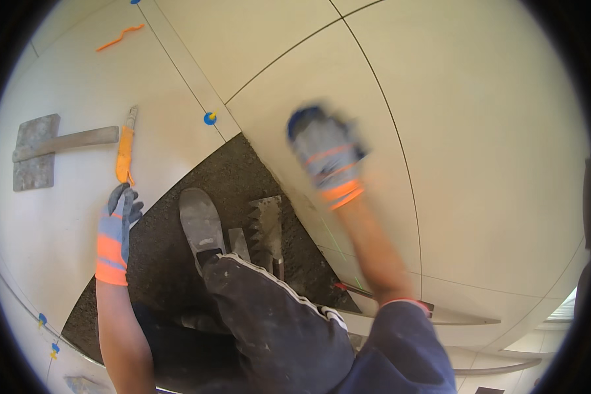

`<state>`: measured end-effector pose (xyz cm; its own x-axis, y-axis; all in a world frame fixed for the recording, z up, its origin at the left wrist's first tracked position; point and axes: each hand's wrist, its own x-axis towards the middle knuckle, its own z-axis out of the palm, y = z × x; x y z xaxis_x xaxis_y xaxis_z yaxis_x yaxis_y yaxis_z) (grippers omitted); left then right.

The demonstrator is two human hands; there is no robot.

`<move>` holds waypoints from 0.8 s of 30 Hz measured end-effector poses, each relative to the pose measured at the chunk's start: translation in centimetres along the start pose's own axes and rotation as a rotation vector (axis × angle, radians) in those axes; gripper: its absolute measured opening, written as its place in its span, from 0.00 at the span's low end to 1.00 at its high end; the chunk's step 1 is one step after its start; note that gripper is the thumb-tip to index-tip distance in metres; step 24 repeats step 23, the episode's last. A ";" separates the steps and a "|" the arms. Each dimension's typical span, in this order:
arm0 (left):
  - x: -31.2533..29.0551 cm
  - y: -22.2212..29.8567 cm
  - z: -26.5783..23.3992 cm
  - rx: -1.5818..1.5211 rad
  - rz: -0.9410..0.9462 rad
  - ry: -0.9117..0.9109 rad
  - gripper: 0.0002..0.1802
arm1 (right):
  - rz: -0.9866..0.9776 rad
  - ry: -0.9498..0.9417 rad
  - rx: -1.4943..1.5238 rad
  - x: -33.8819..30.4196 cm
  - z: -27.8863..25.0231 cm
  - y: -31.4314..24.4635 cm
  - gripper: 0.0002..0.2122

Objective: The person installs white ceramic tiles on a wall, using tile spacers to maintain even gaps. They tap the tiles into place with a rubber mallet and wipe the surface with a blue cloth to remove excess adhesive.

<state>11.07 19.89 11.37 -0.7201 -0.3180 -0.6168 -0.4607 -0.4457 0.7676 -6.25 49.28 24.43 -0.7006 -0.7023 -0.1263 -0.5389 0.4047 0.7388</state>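
Note:
My left hand, in a grey and orange work glove, is at the edge of the pale tile at left. Its fingers are bent but apart, at the tail end of an orange utility knife, which lies on the tile. My right hand, gloved alike, is over the large tile at right, smeared by motion. Something dark blue shows at its fingers; I cannot make out what it is. A hammer with a broad flat head and wooden handle lies beyond the knife.
My shoe stands on a dark, rough bed between the tiles. A notched trowel lies there beside it. Blue and yellow tile clips stand in the joints. An orange strip lies at far left.

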 end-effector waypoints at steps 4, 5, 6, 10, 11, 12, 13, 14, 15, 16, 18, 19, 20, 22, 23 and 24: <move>-1.0 0.2 -2.0 0.006 -0.002 0.060 0.27 | -0.167 -0.196 0.210 -11.1 7.4 -8.2 0.18; -1.2 0.4 -2.4 -0.008 0.000 0.059 0.27 | -0.209 -0.134 0.252 -14.0 8.0 -8.5 0.17; -1.4 0.6 -2.5 -0.005 0.025 0.050 0.27 | -0.227 -0.178 0.262 -16.1 7.5 -7.7 0.17; -0.9 1.6 -1.0 -0.002 0.042 0.010 0.26 | 0.058 -0.143 0.298 -15.8 1.2 -0.6 0.13; -0.5 1.5 -0.5 0.004 0.043 -0.010 0.27 | 0.208 -0.097 0.261 -15.5 -0.7 1.9 0.13; -0.5 1.1 -0.4 0.018 0.047 -0.038 0.27 | 0.292 0.046 0.182 -15.5 -2.4 4.7 0.12; -0.4 0.9 -0.1 0.030 0.043 -0.033 0.26 | 0.364 0.345 0.157 -15.2 -3.9 7.3 0.13; -0.4 0.8 0.2 0.053 0.047 -0.056 0.26 | 0.370 0.779 0.055 -13.9 -4.1 8.7 0.13; -0.5 0.7 0.4 0.073 0.050 -0.076 0.26 | 0.386 0.805 -0.008 -13.0 -3.5 7.7 0.14; -0.4 0.6 0.5 0.093 0.074 -0.100 0.26 | 0.453 0.743 -0.039 -12.2 -2.5 6.1 0.15; -0.7 0.4 0.5 0.088 0.063 -0.091 0.26 | 0.332 0.541 0.072 -10.9 -0.2 1.5 0.15; -0.9 0.3 -0.1 0.107 0.060 -0.072 0.27 | 0.236 0.490 0.120 -9.8 1.3 -0.8 0.15; -1.3 0.3 -0.7 0.110 0.057 -0.056 0.27 | 0.198 0.468 0.212 -8.8 2.7 -2.9 0.15; -2.1 0.0 -1.6 0.143 0.041 -0.021 0.27 | 0.143 0.265 0.303 -6.6 5.8 -6.1 0.19; -2.5 0.0 -2.1 0.129 0.004 -0.022 0.28 | 0.114 0.238 0.298 -5.3 7.4 -7.3 0.21; -2.5 0.0 -2.1 0.129 0.004 -0.022 0.28 | 0.114 0.238 0.298 -5.3 7.4 -7.3 0.21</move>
